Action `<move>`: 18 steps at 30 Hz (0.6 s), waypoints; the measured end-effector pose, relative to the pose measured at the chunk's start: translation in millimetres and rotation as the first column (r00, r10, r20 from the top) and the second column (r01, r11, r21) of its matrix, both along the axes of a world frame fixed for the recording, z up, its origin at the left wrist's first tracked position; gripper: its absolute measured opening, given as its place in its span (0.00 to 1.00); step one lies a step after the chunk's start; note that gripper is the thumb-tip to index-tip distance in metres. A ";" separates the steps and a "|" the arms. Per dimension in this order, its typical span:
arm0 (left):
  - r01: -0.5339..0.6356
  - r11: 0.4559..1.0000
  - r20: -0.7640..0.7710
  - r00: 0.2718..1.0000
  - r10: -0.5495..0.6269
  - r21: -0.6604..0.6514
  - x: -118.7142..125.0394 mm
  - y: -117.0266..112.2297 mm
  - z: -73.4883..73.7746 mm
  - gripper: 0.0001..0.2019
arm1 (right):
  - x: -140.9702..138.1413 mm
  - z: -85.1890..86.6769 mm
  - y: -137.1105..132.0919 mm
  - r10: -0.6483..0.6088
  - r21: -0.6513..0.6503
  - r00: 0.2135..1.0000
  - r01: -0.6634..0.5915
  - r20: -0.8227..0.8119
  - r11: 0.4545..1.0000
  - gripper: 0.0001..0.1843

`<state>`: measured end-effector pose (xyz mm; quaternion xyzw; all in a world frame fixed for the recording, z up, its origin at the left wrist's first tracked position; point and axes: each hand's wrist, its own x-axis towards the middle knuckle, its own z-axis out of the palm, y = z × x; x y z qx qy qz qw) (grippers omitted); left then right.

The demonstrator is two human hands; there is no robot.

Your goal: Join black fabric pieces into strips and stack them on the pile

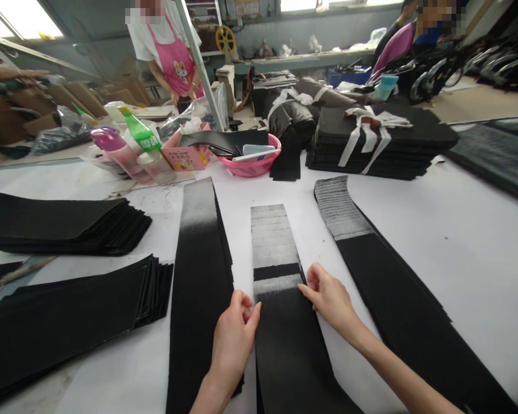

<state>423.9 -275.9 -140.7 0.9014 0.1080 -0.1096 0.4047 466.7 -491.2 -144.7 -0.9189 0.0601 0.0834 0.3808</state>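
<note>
A long black strip [291, 345] lies in front of me, its far end whitish. Beyond that end show the grey-white striped ends [269, 236] of the black strips underneath. My left hand [235, 330] pinches the top strip's left edge between thumb and fingers. At the right edge, near the whitish end, my right hand [330, 296] grips it with the thumb on top and the fingers curled. A stack of black strips [198, 276] with a whitish far end lies beside my left hand. Right of my right hand runs another stack of strips [384, 276] with a striped grey end.
Two piles of black pieces [56, 221] lie at left on the white tabletop [470, 230]. Farther back are a pink basket [252, 164], a pink box [185, 156], a green bottle [140, 129] and a tied black stack [371, 138]. A person in a pink apron [176, 63] stands beyond.
</note>
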 end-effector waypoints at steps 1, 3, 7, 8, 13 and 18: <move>0.018 0.996 0.059 0.998 -0.023 0.091 -1.3 -1.2 1.2 0.07 | -1.4 1.7 1.4 0.021 -0.045 0.998 -0.018 0.062 0.999 0.06; 0.063 0.961 0.154 0.982 -0.108 0.268 -3.7 -3.6 3.3 0.10 | -3.5 3.9 3.7 0.061 -0.099 0.986 -0.046 0.154 0.994 0.02; 0.196 0.800 0.149 0.931 -0.334 0.567 -7.3 -7.9 3.1 0.20 | -3.3 4.2 2.2 0.083 -0.063 0.984 -0.074 0.158 0.995 0.05; 0.220 0.753 0.124 0.920 -0.372 0.620 -8.1 -8.6 2.1 0.22 | -2.5 3.7 0.5 0.084 -0.044 0.985 -0.078 0.150 0.996 0.05; 0.249 0.644 0.084 0.894 -0.440 0.723 -10.0 -8.1 -2.5 0.26 | 3.9 -2.4 -11.9 0.101 0.070 0.989 -0.109 0.109 0.992 0.06; 0.273 0.645 0.082 0.882 -0.464 0.714 -7.4 -5.3 0.0 0.26 | 8.8 0.2 -19.3 0.030 0.145 1.000 -0.031 0.006 0.989 0.06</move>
